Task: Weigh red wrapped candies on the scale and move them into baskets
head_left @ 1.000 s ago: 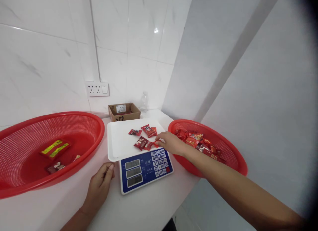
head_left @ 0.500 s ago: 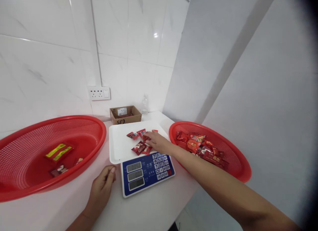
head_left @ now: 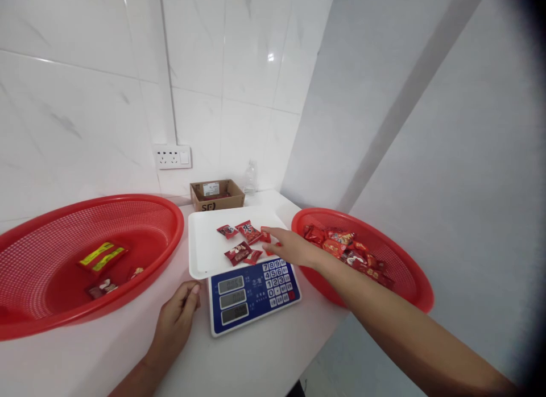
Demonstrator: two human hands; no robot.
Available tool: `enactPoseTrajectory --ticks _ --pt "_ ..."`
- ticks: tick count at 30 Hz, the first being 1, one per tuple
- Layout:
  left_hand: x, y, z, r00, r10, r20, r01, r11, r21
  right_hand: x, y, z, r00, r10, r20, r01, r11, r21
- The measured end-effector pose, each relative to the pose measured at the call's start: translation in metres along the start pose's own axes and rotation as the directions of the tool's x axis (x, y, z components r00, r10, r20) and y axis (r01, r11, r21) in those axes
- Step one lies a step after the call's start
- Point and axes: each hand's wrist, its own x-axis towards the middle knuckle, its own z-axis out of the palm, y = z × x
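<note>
A blue digital scale point(head_left: 253, 294) carries a white tray point(head_left: 205, 246) with several red snack packets point(head_left: 243, 242) on it. My right hand point(head_left: 290, 246) reaches over the tray's right edge, fingers stretched out flat and touching the nearest packets, holding nothing. My left hand point(head_left: 174, 323) rests on the white counter just left of the scale, fingers loosely curled with nothing in them.
A large red mesh basket point(head_left: 140, 212) at the left holds a yellow-green packet point(head_left: 102, 255) and two small ones. A second red basket point(head_left: 409, 277) at the right holds several red packets. A small cardboard box point(head_left: 216, 195), a clear bottle point(head_left: 251, 178) and a wall socket point(head_left: 173, 156) are behind.
My right hand slid across the packets on the tray and has drawn back a little to the right edge. The left hand has stayed put.
</note>
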Motion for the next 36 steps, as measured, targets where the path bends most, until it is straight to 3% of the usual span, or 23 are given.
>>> enactPoseTrajectory --ticks 7,11,15,19,25,31,36 --pt "0.0 0.002 0.0 1.0 0.014 -0.009 -0.013 1.0 0.019 -0.005 -0.003 -0.004 0.998 0.008 0.056 -0.006 1.0 -0.02" --pt "0.0 0.001 0.0 1.0 0.009 -0.015 -0.009 1.0 0.005 0.0 -0.008 0.0 0.999 -0.046 0.006 0.047 0.998 -0.033" --pt "0.0 0.003 0.001 1.0 0.004 0.0 -0.004 1.0 -0.031 0.012 -0.026 0.009 0.988 -0.149 -0.028 0.146 0.985 -0.09" --pt "0.0 0.003 0.001 1.0 0.0 0.008 0.0 0.999 -0.053 0.03 -0.045 0.026 0.973 -0.229 0.031 0.231 0.966 -0.117" --pt "0.0 0.0 0.001 1.0 0.002 0.018 -0.001 0.999 -0.05 0.037 -0.054 0.033 0.969 -0.241 0.051 0.245 0.962 -0.117" --pt "0.001 -0.004 0.001 1.0 0.003 0.015 -0.003 0.999 -0.042 0.008 -0.041 0.013 0.961 -0.274 -0.027 0.271 0.959 -0.083" --pt "0.0 -0.006 0.001 1.0 -0.013 0.011 0.014 0.999 -0.053 -0.053 -0.01 -0.005 0.962 -0.096 -0.254 0.071 0.992 -0.106"
